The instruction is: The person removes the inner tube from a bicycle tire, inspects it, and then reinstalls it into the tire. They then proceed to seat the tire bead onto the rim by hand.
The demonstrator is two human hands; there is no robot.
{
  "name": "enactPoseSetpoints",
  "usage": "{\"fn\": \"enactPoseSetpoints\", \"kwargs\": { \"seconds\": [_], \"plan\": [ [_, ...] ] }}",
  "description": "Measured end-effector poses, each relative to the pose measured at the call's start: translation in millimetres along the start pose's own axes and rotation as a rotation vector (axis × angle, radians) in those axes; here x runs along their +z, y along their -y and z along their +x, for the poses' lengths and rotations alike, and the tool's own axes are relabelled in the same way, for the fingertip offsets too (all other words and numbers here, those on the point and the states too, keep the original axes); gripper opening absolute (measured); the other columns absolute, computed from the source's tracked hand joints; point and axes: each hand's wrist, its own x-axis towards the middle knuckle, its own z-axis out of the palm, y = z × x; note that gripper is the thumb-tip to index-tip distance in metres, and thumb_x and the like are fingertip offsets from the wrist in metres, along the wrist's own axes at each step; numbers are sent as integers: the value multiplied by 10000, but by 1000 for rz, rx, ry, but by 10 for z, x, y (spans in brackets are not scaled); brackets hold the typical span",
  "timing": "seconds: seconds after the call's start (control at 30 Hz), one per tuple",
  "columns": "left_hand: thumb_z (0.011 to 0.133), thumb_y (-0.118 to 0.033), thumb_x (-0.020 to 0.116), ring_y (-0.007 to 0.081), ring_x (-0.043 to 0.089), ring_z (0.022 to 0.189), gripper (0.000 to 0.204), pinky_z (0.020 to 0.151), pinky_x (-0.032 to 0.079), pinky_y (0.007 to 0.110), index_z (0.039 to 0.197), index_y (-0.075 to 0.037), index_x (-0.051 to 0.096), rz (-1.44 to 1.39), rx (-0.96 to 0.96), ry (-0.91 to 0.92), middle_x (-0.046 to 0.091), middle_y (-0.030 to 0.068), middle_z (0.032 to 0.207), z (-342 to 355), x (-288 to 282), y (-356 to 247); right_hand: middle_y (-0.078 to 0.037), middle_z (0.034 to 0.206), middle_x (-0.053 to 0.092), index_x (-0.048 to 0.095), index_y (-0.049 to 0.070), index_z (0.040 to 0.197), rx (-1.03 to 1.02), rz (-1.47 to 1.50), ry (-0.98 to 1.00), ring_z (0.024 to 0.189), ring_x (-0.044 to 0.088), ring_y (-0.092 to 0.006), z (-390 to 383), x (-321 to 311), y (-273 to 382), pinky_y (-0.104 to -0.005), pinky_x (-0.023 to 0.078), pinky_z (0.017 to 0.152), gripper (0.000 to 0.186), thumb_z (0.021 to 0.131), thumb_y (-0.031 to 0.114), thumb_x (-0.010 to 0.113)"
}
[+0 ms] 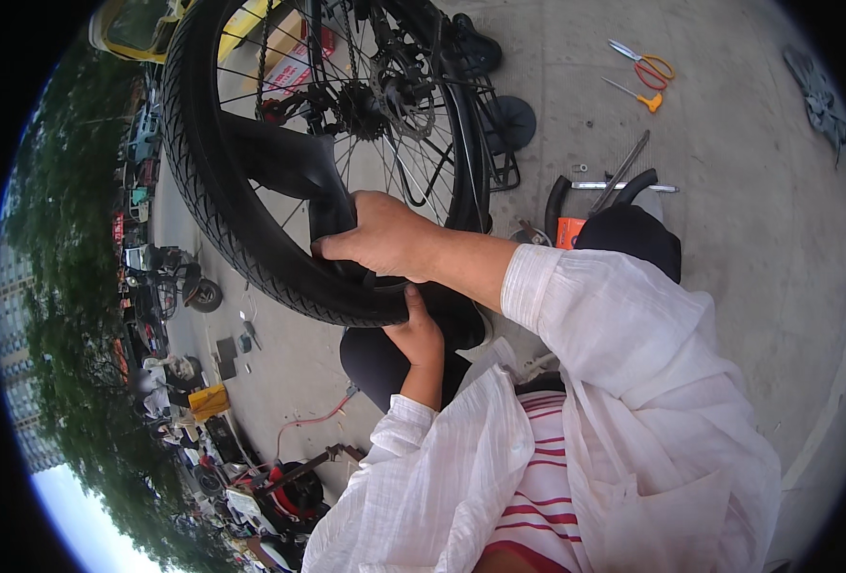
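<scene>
A bicycle wheel with a black treaded tyre (203,205) fills the upper left, its spokes, hub (351,100) and disc brake rotor (404,91) showing. Part of a flat black inner tube (284,158) hangs out of the tyre across the spokes. My right hand (385,234) grips this tube close to the rim, thumb pressed on it. Just below, my left hand (416,334) holds the tyre's lower edge, its thumb up against the sidewall; its other fingers are largely hidden behind the tyre.
On the concrete at right lie scissors (647,67), an orange-handled screwdriver (642,98), a metal lever (623,170) and an orange box (569,232). A grey cloth-like item (814,91) lies at far right. Parked vehicles and an electric scooter (179,282) stand at left.
</scene>
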Motion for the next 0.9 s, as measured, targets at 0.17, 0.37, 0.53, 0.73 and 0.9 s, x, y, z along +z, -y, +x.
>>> {"fn": "enactPoseSetpoints", "kwargs": {
  "seconds": [0.17, 0.37, 0.53, 0.73, 0.9],
  "plan": [
    [966, -129, 638, 217, 581, 1109, 376, 966, 451, 343, 1258, 72, 514, 43, 32, 15, 601, 138, 1242, 13, -81, 185, -197, 810, 663, 615, -36, 958, -275, -240, -211, 819, 657, -369, 16, 89, -25, -408, 504, 765, 230, 761, 81, 643],
    [975, -124, 609, 210, 580, 1114, 357, 969, 457, 352, 1266, 53, 503, 132, 53, 96, 591, 130, 1254, 27, -146, 285, -187, 1014, 634, 404, -11, 1360, -252, -148, -292, 962, 626, -326, -4, 265, -69, -382, 475, 887, 544, 833, 6, 540],
    [1019, -196, 502, 216, 538, 1182, 368, 1014, 437, 375, 1334, -20, 431, -2, -49, 178, 534, 106, 1325, -13, -329, 641, -179, 1036, 612, 331, -12, 1418, -288, -53, -370, 985, 621, -301, 39, 480, -131, -387, 462, 925, 603, 833, -59, 469],
    [896, -69, 671, 225, 603, 1070, 357, 965, 446, 362, 1198, 79, 551, -26, -3, 31, 639, 128, 1164, -12, -166, 413, -67, 961, 620, 499, 27, 1238, -286, 300, -172, 859, 601, -167, 4, 321, -54, -299, 482, 796, 545, 1013, 509, 378],
    [942, -60, 630, 215, 591, 1106, 333, 974, 442, 345, 1233, 80, 553, 60, 0, 48, 631, 120, 1208, 5, -105, 243, -59, 927, 636, 573, 40, 1135, -151, 615, 26, 814, 607, -125, 16, 197, -101, -271, 500, 778, 507, 1030, 495, 377]
  ]
}}
